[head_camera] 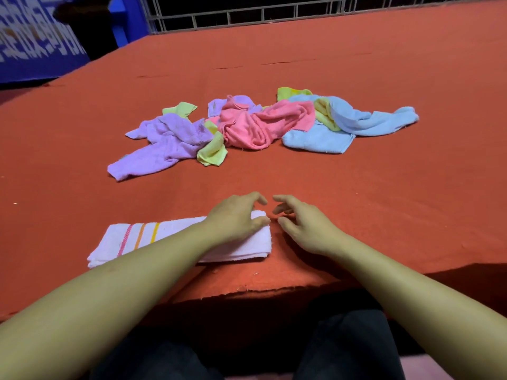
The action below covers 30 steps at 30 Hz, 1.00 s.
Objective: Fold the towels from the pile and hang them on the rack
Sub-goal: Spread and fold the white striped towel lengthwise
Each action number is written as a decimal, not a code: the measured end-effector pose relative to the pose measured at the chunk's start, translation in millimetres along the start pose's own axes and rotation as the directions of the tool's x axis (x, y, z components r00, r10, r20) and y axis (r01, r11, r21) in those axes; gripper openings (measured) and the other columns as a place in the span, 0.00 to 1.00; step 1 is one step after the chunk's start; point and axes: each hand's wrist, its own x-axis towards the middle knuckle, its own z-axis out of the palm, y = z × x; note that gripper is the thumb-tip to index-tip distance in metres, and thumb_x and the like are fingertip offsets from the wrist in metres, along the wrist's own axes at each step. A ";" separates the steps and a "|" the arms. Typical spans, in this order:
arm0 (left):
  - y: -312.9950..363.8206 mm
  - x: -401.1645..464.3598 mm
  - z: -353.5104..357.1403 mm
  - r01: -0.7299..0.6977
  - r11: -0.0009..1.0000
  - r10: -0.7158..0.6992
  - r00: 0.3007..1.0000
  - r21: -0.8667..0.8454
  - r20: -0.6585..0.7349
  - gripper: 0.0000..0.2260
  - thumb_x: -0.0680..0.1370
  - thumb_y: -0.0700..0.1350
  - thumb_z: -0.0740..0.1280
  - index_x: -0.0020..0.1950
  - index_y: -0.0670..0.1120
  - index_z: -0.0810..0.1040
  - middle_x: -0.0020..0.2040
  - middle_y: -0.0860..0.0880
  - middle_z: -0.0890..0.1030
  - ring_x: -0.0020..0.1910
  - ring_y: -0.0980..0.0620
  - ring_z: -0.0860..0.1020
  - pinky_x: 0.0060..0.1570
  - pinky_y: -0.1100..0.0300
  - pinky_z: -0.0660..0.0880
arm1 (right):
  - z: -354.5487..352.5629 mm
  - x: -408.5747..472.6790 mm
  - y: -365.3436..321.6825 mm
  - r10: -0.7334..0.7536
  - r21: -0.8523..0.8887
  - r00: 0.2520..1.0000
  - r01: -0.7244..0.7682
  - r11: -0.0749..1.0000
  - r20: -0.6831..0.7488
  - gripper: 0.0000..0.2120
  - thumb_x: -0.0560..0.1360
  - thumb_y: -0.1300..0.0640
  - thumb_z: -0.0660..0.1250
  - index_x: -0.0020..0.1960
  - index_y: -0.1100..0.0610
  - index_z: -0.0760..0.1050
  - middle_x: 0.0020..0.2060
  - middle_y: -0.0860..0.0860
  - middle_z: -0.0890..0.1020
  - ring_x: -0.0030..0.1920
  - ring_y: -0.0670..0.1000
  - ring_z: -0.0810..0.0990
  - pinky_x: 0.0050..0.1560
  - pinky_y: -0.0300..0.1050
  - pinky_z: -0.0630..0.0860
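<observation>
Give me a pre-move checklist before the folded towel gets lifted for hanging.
1. Towel folded flat: ok. The white striped towel lies as a neat strip near the table edge.
2. Left hand on towel: ok, it rests on the right end, fingers relaxed, not gripping.
3. Right hand free: ok, open beside the towel, holding nothing.
4. Towel apart from the pile: ok, bare cloth between them.
5. Rack located: cannot tell, only a metal grid shows behind the table.
6. Pile finished: not ok, several crumpled towels remain.
</observation>
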 end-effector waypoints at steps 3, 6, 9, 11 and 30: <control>-0.7 -6.6 -5.1 0.016 0.989 -0.027 0.997 -0.149 -0.073 0.19 0.75 0.55 0.71 0.64 0.57 0.73 0.45 0.59 0.77 0.49 0.52 0.76 0.50 0.56 0.72 | 0.0 1.3 -2.9 -0.023 0.038 0.999 0.021 0.999 0.041 0.25 0.79 0.60 0.63 0.74 0.52 0.63 0.61 0.46 0.78 0.62 0.51 0.75 0.62 0.43 0.70; -6.2 -16.5 -11.1 -0.016 0.948 -0.027 0.991 -0.317 -0.130 0.19 0.74 0.49 0.73 0.64 0.55 0.73 0.43 0.60 0.80 0.48 0.55 0.78 0.50 0.59 0.71 | -0.5 8.2 -13.6 -0.058 0.137 0.997 0.050 0.989 0.049 0.26 0.80 0.61 0.63 0.75 0.51 0.62 0.64 0.47 0.77 0.64 0.47 0.74 0.61 0.41 0.70; -11.6 -33.2 -25.3 -0.068 0.902 -0.031 0.975 -0.426 -0.221 0.20 0.74 0.47 0.74 0.63 0.55 0.73 0.44 0.58 0.82 0.47 0.58 0.79 0.50 0.62 0.71 | -0.3 22.6 -34.9 -0.112 0.340 0.988 0.070 0.938 0.106 0.26 0.80 0.64 0.62 0.76 0.53 0.60 0.65 0.50 0.77 0.66 0.42 0.74 0.65 0.41 0.71; -15.3 -49.0 -41.8 -0.084 0.845 -0.086 0.954 -0.529 -0.289 0.20 0.73 0.46 0.74 0.62 0.54 0.73 0.43 0.56 0.83 0.47 0.57 0.80 0.50 0.62 0.73 | -2.3 35.9 -57.7 -0.155 0.507 0.975 0.053 0.860 0.161 0.25 0.80 0.67 0.61 0.75 0.56 0.60 0.61 0.53 0.79 0.62 0.41 0.76 0.64 0.39 0.72; -32.0 -290.8 -210.6 -0.196 0.708 -0.523 0.500 -0.679 -0.690 0.12 0.76 0.40 0.71 0.56 0.51 0.75 0.39 0.54 0.83 0.40 0.57 0.79 0.43 0.65 0.75 | 15.2 89.7 -361.0 -0.746 0.808 0.525 0.172 0.564 0.409 0.21 0.78 0.66 0.65 0.70 0.54 0.71 0.45 0.55 0.78 0.45 0.53 0.76 0.46 0.46 0.72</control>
